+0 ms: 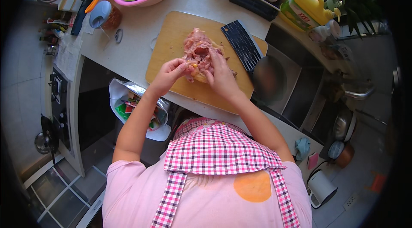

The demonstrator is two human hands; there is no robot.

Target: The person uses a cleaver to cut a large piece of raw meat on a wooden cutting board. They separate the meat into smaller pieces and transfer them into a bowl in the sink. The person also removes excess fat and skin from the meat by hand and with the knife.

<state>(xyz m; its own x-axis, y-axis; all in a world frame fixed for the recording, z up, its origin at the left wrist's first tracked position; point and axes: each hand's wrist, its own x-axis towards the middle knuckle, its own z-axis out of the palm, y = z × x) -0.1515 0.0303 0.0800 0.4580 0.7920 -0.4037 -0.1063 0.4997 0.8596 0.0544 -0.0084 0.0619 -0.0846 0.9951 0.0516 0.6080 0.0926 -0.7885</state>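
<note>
An opened raw chicken [198, 47], pink with yellow skin and fat, lies on a wooden cutting board [171, 35]. My left hand [171, 73] pinches the chicken's near left edge, at a yellowish bit. From the right, my right hand [221, 75] grips the same chicken, fingers reaching along its side and thumb lower down. Parts of the meat under both hands are hidden. To the right, a cleaver [242, 44] with a dark, streaked blade rests on the board, apart from my hands.
A pink-rimmed basin [148, 0] of red and green peppers stands at the back left, near a blue-lidded jar [103, 13]. The sink [292, 86] is on the right, with a yellow jug [307, 7] behind it. Below the counter's left hangs a bin [161, 131] with litter.
</note>
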